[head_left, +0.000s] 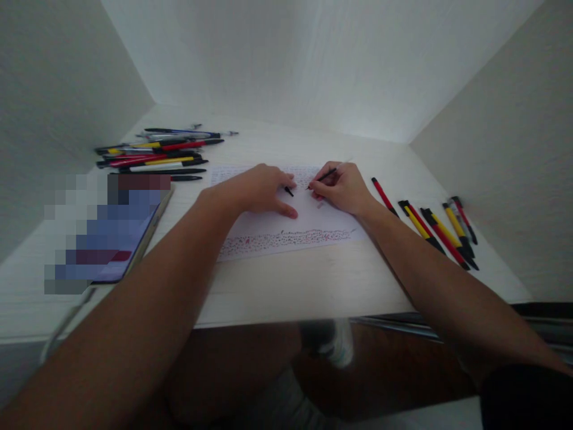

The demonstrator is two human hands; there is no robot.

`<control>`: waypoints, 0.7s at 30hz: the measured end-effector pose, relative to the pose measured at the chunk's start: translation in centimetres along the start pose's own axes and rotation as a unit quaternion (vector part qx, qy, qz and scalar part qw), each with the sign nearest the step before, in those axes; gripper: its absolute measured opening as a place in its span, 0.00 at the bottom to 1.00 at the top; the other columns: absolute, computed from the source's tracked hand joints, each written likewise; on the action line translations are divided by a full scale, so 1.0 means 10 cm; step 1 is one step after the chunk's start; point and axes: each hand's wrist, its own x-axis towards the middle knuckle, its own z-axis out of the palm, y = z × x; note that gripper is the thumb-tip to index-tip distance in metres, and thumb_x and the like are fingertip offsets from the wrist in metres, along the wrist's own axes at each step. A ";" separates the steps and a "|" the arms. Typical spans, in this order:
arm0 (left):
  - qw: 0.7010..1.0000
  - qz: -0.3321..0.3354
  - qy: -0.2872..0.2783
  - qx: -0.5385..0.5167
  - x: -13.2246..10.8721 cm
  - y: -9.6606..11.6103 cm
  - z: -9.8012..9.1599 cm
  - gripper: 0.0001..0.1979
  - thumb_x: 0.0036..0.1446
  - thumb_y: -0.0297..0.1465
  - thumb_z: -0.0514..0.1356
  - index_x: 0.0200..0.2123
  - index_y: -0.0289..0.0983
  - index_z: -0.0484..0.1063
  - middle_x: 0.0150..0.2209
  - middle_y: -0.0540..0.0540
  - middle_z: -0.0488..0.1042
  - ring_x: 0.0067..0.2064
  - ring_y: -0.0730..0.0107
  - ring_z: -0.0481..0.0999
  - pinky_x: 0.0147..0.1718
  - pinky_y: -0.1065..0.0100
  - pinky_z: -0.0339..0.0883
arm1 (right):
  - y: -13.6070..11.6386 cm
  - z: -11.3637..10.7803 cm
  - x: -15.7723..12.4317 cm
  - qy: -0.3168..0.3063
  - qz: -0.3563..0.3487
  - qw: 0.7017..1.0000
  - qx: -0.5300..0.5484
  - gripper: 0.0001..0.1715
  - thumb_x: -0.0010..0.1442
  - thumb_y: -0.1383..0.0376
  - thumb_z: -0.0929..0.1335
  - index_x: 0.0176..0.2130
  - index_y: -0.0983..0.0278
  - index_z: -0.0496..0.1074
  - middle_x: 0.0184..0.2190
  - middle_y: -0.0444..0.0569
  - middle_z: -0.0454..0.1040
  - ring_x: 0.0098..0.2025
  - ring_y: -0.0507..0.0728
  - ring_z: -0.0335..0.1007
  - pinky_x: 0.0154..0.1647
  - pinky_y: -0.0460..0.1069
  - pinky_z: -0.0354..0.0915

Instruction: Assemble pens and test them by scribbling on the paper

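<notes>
A white sheet of paper (286, 230) with rows of red scribbles lies in the middle of the pale desk (295, 286). My left hand (262, 190) rests palm-down on the sheet, fingers curled over a small black pen part (289, 192). My right hand (342, 188) is closed on a thin black pen refill (323, 177), its tip on the paper just right of the left fingers. The two hands are nearly touching.
A pile of several pens (156, 154) lies at the back left. Several red, yellow and black pens (436, 227) lie in a row at the right. A phone (129, 230) with a blurred screen lies at the left. White walls enclose the desk on three sides.
</notes>
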 end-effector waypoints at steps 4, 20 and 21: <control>1.000 0.002 -0.001 -0.012 0.00 -0.03 0.01 0.38 0.54 0.54 0.64 0.64 0.42 0.73 0.60 0.43 0.77 0.61 0.50 0.73 0.61 0.59 0.60 | 0.00 0.02 0.02 0.010 -0.001 1.000 -0.019 0.11 0.55 0.59 0.76 0.33 0.64 0.75 0.26 0.51 0.78 0.29 0.56 0.75 0.29 0.52 0.71; 1.000 -0.006 -0.002 -0.017 -0.02 -0.01 0.01 0.41 0.54 0.53 0.63 0.66 0.39 0.70 0.64 0.41 0.73 0.62 0.51 0.72 0.63 0.60 0.60 | -0.01 0.03 0.03 0.017 0.008 0.999 -0.037 0.12 0.53 0.58 0.77 0.30 0.61 0.74 0.26 0.51 0.75 0.33 0.60 0.73 0.30 0.54 0.71; 1.000 -0.006 -0.003 -0.015 -0.02 -0.01 0.01 0.41 0.54 0.53 0.63 0.66 0.39 0.70 0.64 0.41 0.74 0.62 0.51 0.72 0.62 0.61 0.60 | -0.01 0.03 0.03 0.017 0.007 0.999 -0.037 0.13 0.53 0.58 0.77 0.30 0.61 0.74 0.26 0.51 0.75 0.33 0.60 0.73 0.30 0.54 0.70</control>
